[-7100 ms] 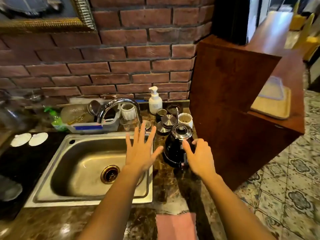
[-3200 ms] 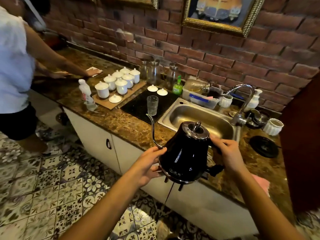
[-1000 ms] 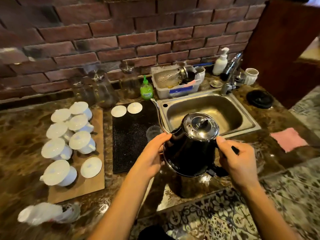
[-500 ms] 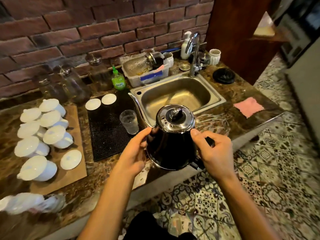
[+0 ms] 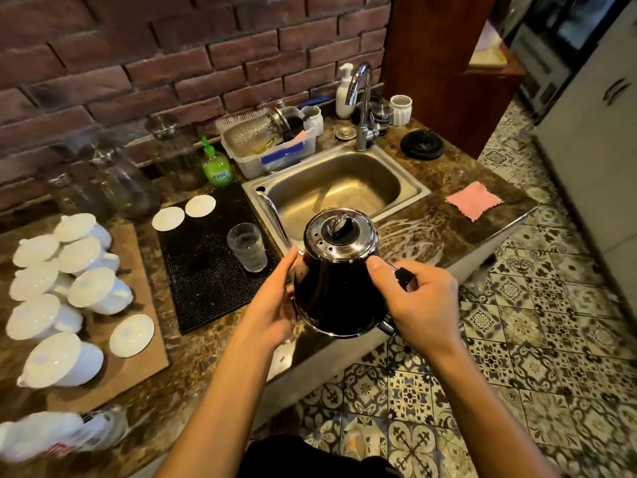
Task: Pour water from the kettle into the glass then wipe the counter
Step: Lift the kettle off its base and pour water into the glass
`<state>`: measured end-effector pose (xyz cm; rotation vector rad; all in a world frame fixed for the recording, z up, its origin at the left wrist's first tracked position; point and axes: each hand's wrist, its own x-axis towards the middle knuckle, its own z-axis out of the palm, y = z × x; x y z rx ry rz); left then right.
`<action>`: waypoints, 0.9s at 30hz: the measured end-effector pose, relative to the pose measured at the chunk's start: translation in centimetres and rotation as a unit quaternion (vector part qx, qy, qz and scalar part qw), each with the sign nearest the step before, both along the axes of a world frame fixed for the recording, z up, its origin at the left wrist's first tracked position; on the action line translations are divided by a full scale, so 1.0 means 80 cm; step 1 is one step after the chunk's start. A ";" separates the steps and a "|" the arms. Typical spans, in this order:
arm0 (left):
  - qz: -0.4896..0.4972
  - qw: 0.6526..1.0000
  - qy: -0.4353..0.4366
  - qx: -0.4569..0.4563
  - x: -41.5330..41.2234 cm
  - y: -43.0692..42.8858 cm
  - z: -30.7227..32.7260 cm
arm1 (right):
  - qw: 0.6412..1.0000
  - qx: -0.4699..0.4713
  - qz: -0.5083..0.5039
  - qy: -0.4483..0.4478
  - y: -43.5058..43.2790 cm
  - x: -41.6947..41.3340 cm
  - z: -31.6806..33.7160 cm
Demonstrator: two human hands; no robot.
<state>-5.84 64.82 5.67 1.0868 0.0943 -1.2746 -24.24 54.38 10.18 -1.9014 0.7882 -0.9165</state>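
A black kettle (image 5: 336, 288) with a shiny metal lid and a long thin spout is held upright above the counter's front edge. My right hand (image 5: 418, 301) is shut on its handle. My left hand (image 5: 275, 301) presses against the kettle's left side near the spout base. A clear ribbed glass (image 5: 247, 247) stands on the black mat (image 5: 203, 270), just left of the spout and apart from it. A pink cloth (image 5: 473, 200) lies flat on the brown marble counter (image 5: 458, 174) right of the sink.
A steel sink (image 5: 339, 188) with a tap (image 5: 362, 105) lies behind the kettle. The black kettle base (image 5: 421, 144) sits at the back right. White lidded cups (image 5: 65, 291) on a wooden board crowd the left. A dish tub (image 5: 272, 146) and green bottle (image 5: 216, 164) stand at the wall.
The kettle has been lifted off its base and carried left across the sink. Over the last second the view has shifted, and the glass now stands beside the spout.
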 end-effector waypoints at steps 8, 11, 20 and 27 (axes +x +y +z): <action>-0.034 0.999 0.040 -0.012 0.051 0.005 -0.021 | 0.998 -0.032 -0.024 0.040 0.012 0.060 -0.016; -0.045 0.999 0.031 -0.004 0.066 0.000 -0.032 | 0.997 -0.033 -0.020 0.059 0.015 0.081 -0.020; -0.035 0.998 0.052 0.027 0.092 -0.012 -0.075 | 0.989 -0.059 -0.041 0.129 0.014 0.125 -0.040; -0.030 0.996 0.069 0.048 0.111 -0.026 -0.096 | 0.984 -0.056 -0.049 0.159 0.008 0.152 -0.053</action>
